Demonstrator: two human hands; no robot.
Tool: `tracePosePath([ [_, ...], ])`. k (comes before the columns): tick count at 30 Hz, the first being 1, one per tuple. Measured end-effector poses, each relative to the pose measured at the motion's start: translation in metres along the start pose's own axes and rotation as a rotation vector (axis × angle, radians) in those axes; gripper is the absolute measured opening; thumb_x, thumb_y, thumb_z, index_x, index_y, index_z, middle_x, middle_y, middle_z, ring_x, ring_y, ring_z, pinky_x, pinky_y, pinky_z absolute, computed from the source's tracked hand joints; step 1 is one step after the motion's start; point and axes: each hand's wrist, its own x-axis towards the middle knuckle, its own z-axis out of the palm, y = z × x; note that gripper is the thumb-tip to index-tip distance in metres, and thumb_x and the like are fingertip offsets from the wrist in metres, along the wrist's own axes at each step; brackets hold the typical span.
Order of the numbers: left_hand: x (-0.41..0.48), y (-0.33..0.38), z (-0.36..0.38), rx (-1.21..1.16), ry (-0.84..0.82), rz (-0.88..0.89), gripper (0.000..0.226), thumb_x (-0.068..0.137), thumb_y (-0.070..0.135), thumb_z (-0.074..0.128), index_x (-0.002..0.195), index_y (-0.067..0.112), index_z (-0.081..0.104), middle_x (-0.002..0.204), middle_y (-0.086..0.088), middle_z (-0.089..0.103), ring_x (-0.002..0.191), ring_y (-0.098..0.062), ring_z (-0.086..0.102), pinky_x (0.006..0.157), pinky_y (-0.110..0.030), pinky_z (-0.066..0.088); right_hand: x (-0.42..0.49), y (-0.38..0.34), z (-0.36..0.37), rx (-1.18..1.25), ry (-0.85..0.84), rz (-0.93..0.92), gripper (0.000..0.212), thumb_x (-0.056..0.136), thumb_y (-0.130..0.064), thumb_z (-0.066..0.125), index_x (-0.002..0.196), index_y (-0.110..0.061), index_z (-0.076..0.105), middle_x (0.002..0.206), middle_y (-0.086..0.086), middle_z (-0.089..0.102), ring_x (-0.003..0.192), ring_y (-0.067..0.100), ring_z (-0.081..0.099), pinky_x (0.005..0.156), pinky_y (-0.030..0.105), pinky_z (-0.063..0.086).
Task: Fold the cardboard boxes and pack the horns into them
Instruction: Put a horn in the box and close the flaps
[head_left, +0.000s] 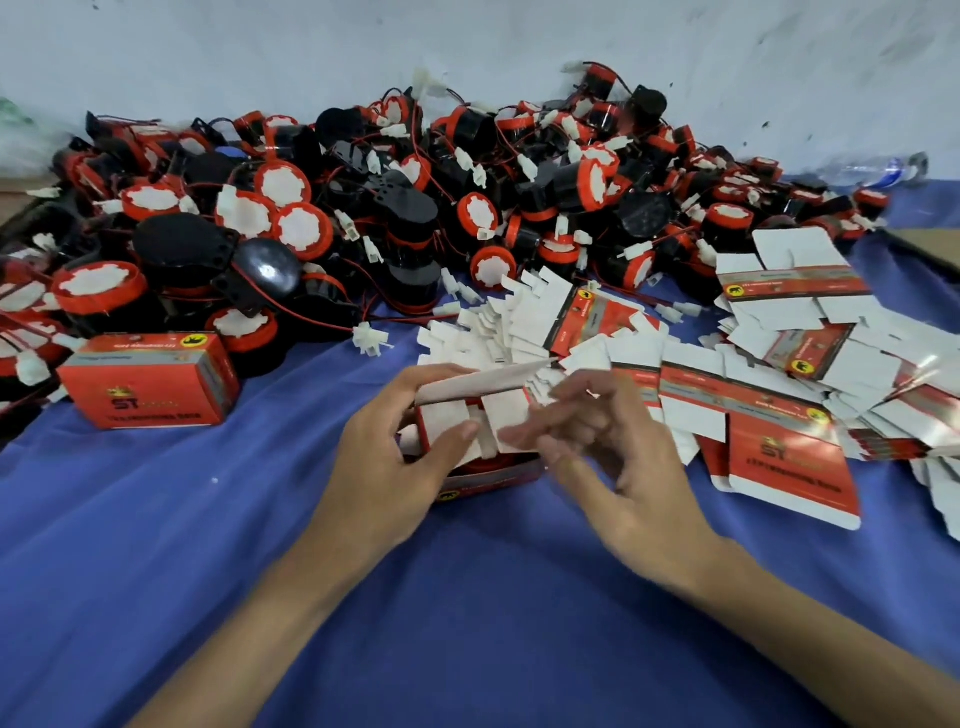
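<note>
A pale wall stands behind a counter (156, 545) covered with blue cloth. Along the wall lies a big heap of black and red horns (322, 208) with thin wires and white plugs. At the right is a spread of flat, unfolded box blanks (789, 467), and at the left one finished closed box (150, 382).

The box in work (483, 457) sits on the cloth between both hands, with something red inside it, probably a horn. The left hand (395, 452) grips its left side, the thumb pressing on a white side flap. The right hand (608, 441) is blurred; its fingers (540, 421) are loosely bent at the right flap and seem to hold nothing firmly. The long lid flap (483, 382) stands up behind.

I judge the step is closing the top. To do it well, press both small flaps flat first, keep the wire and plug fully inside, hold the box steady with the left hand, then bring the lid down and tuck its tongue straight, without bending it.
</note>
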Motion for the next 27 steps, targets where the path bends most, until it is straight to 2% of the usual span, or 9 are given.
tracePosePath([
  [2, -0.001, 0.001, 0.0, 0.073, 0.008, 0.107, 0.025, 0.08, 0.017, 0.064, 0.102, 0.029, 0.062, 0.109, 0.024, 0.065, 0.104, 0.004, 0.061, 0.082, -0.009, 0.045, 0.003, -0.001, -0.004, 0.064, 0.051, 0.025, 0.042, 0.085, -0.034, 0.058, 0.124, -0.036, 0.043, 0.089, 0.002, 0.068, 0.084, 0.032, 0.069, 0.08, 0.042, 0.055],
  [3, -0.002, 0.002, 0.0, 0.106, 0.007, 0.156, 0.024, 0.081, 0.014, 0.064, 0.1, 0.029, 0.062, 0.108, 0.024, 0.066, 0.105, 0.005, 0.06, 0.084, -0.01, 0.045, 0.005, -0.001, -0.005, 0.043, 0.049, 0.023, 0.044, 0.086, -0.036, 0.058, 0.127, -0.038, 0.043, 0.089, 0.0, 0.068, 0.082, 0.03, 0.069, 0.079, 0.04, 0.056],
  [6, -0.001, -0.001, -0.003, 0.15, -0.004, 0.242, 0.015, 0.079, 0.017, 0.067, 0.094, 0.018, 0.065, 0.105, 0.024, 0.066, 0.102, 0.005, 0.061, 0.083, -0.014, 0.048, 0.007, 0.003, -0.004, -0.163, 0.028, -0.08, 0.028, 0.091, -0.03, 0.062, 0.117, -0.023, 0.064, 0.085, -0.023, 0.063, 0.08, 0.001, 0.062, 0.075, 0.012, 0.044],
  [8, -0.001, -0.003, -0.007, 0.2, -0.025, 0.282, 0.027, 0.078, 0.03, 0.065, 0.094, 0.009, 0.066, 0.108, 0.023, 0.064, 0.102, 0.004, 0.062, 0.083, -0.019, 0.051, 0.008, 0.006, -0.002, -0.207, 0.039, -0.107, 0.023, 0.089, -0.019, 0.062, 0.109, -0.011, 0.069, 0.079, -0.026, 0.057, 0.077, -0.004, 0.056, 0.074, 0.007, 0.038],
  [10, -0.004, -0.003, -0.011, 0.226, -0.076, 0.295, 0.039, 0.076, 0.041, 0.066, 0.101, 0.01, 0.065, 0.114, 0.023, 0.063, 0.105, 0.005, 0.061, 0.085, -0.015, 0.049, 0.007, 0.006, -0.002, -0.175, 0.023, -0.104, 0.023, 0.087, -0.012, 0.062, 0.108, -0.012, 0.069, 0.083, -0.019, 0.057, 0.078, -0.002, 0.056, 0.075, 0.008, 0.039],
  [13, -0.006, -0.001, -0.014, 0.266, -0.122, 0.284, 0.044, 0.076, 0.051, 0.066, 0.113, 0.027, 0.06, 0.121, 0.021, 0.062, 0.11, 0.003, 0.058, 0.09, -0.012, 0.045, 0.006, 0.005, -0.002, -0.168, 0.006, -0.1, 0.025, 0.086, -0.007, 0.062, 0.109, -0.015, 0.067, 0.088, -0.007, 0.059, 0.083, 0.002, 0.057, 0.077, 0.011, 0.041],
  [18, -0.004, -0.002, -0.015, 0.356, -0.125, 0.356, 0.042, 0.085, 0.042, 0.061, 0.123, 0.026, 0.061, 0.124, 0.015, 0.062, 0.115, 0.003, 0.056, 0.097, -0.016, 0.044, 0.005, 0.005, 0.004, -0.287, 0.059, -0.118, 0.031, 0.083, -0.006, 0.066, 0.112, -0.016, 0.066, 0.087, 0.002, 0.06, 0.083, 0.01, 0.056, 0.08, 0.013, 0.042],
  [22, -0.002, -0.004, -0.017, 0.366, -0.139, 0.406, 0.039, 0.088, 0.035, 0.06, 0.124, 0.022, 0.061, 0.125, 0.011, 0.063, 0.119, 0.001, 0.055, 0.101, -0.02, 0.044, 0.008, 0.007, 0.001, -0.436, 0.114, -0.151, 0.036, 0.078, -0.018, 0.07, 0.114, -0.019, 0.065, 0.089, 0.0, 0.044, 0.082, 0.02, 0.048, 0.077, 0.015, 0.038],
  [27, -0.003, -0.008, -0.02, 0.47, -0.208, 0.49, 0.038, 0.091, 0.032, 0.056, 0.127, 0.019, 0.056, 0.131, 0.007, 0.059, 0.126, -0.01, 0.053, 0.104, -0.034, 0.045, 0.006, 0.012, -0.004, -0.415, -0.034, -0.187, 0.03, 0.085, -0.017, 0.068, 0.115, -0.016, 0.067, 0.111, 0.0, 0.057, 0.104, 0.021, 0.055, 0.091, 0.029, 0.046],
])
